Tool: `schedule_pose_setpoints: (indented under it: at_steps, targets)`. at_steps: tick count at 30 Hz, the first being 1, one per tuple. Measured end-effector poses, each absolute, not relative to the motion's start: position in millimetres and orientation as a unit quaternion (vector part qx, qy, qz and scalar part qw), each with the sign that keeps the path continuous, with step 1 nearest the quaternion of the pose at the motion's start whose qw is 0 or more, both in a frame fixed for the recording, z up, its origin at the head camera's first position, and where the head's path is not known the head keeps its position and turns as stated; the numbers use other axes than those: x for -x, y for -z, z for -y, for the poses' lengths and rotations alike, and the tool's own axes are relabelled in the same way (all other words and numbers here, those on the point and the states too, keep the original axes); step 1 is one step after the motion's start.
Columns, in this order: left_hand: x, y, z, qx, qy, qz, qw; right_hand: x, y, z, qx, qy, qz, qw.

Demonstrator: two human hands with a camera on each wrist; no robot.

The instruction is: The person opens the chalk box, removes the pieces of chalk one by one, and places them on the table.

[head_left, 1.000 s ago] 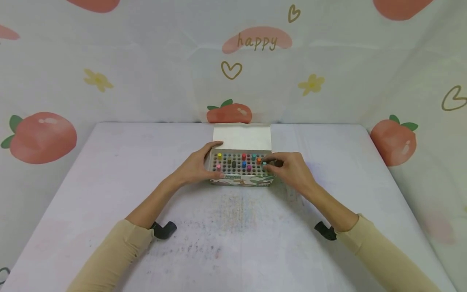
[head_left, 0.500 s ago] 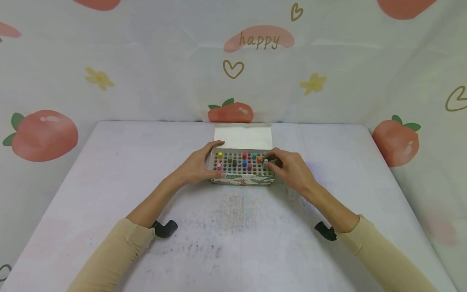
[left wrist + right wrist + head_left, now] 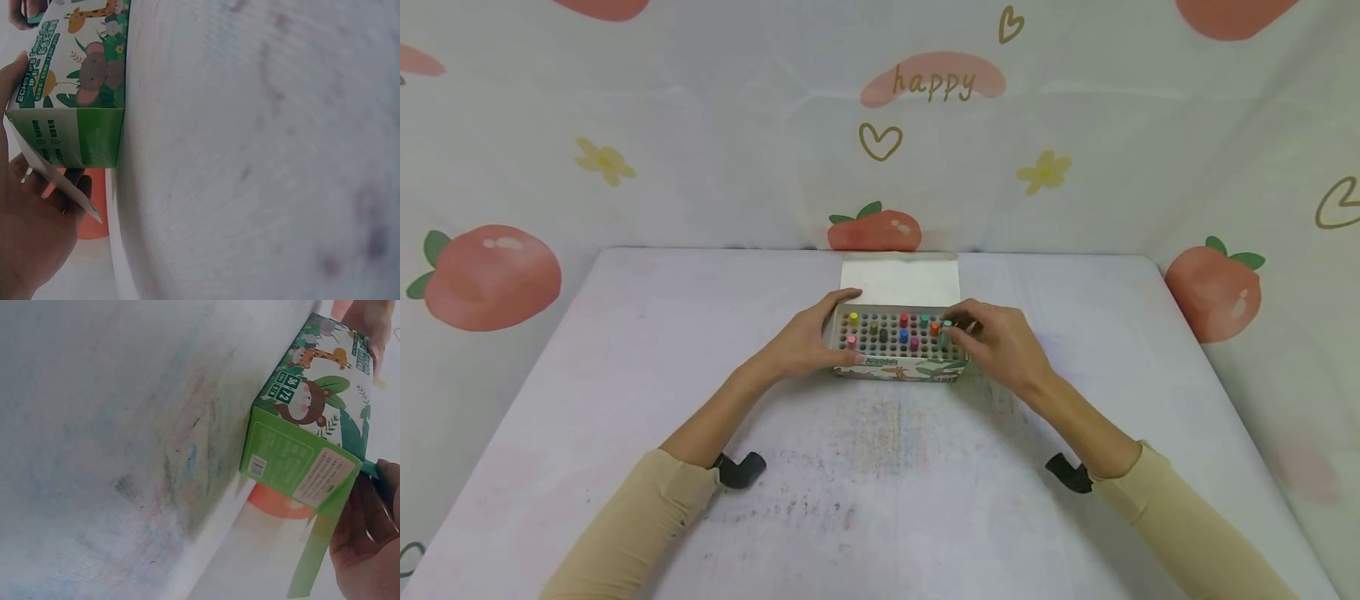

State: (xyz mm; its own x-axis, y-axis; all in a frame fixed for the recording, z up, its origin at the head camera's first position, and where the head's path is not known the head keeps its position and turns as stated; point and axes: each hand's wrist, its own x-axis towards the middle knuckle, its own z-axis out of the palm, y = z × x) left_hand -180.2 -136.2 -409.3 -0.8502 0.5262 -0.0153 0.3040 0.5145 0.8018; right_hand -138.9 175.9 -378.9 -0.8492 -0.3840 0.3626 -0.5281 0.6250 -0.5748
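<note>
A white and green box (image 3: 917, 369) printed with animals stands with its lid (image 3: 900, 282) folded back. Its top is a grid of holes, with several coloured markers standing in it, among them a yellow one (image 3: 853, 319) and a red one (image 3: 904, 320). My left hand (image 3: 801, 340) grips the box's left end, thumb on the front edge and fingers towards the back. At the right end my right hand (image 3: 1003, 340) pinches a mint-green marker (image 3: 947, 331) between thumb and fingers. The marker is upright over the grid; whether its lower end is still in a hole cannot be told.
The box rests on a white table (image 3: 880, 508) with faint coloured smudges. Behind the table hangs a white cloth (image 3: 730, 125) with printed fruit, flowers and hearts. A side flap (image 3: 319, 556) sticks out at the box's right end.
My right hand has risen slightly, and the mint-green marker stands higher above the grid, showing more of its length. My left hand keeps its grip on the box.
</note>
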Motion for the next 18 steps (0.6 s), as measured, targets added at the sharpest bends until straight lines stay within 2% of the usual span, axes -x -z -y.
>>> schedule_pose_setpoints:
  at_steps: [13, 18]
  targets:
    - [181.1, 406.4, 135.4, -0.252, -0.425, -0.859, 0.138, 139.4, 361.9, -175.7, -0.257, -0.444, 0.842, 0.164]
    - [179.9, 407.1, 136.6, -0.246, -0.423, -0.861, 0.142, 135.7, 357.9, -173.0, -0.241, -0.495, 0.823, 0.142]
